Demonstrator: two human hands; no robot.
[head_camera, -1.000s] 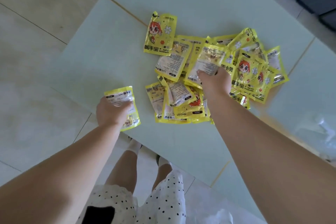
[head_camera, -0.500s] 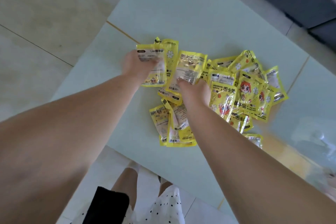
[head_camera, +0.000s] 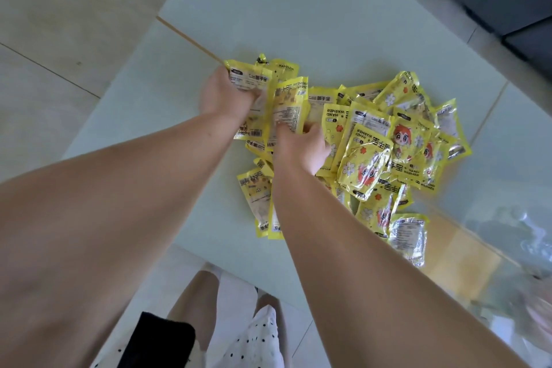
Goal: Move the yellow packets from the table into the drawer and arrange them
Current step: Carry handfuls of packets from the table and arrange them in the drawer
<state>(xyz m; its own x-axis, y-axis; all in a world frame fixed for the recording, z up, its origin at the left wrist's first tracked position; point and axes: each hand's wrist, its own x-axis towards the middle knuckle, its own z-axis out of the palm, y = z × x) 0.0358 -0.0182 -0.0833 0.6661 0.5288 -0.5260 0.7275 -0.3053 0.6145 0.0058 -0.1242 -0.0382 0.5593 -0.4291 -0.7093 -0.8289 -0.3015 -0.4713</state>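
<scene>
My left hand (head_camera: 225, 95) grips one yellow packet (head_camera: 249, 84); my right hand (head_camera: 301, 145) pinches another packet (head_camera: 289, 104) just beside it. Both sit at the left edge of the packet pile (head_camera: 388, 140) heaped on the pale worktop (head_camera: 298, 9).

Bright, even daylight, soft and slightly cool, with hardly a hard shadow on the table (head_camera: 298, 9). Sharp glints off the foil of the packets (head_camera: 388, 140), strongest on the one nearest the lower right. Motion blur around the left hand (head_camera: 227, 95) and right hand (head_camera: 301, 146). Lower right corner smeared and washed out, perhaps clear plastic catching light. Strong wide-angle stretch: forearms ballooned toward the bottom edge, table lines bent.
</scene>
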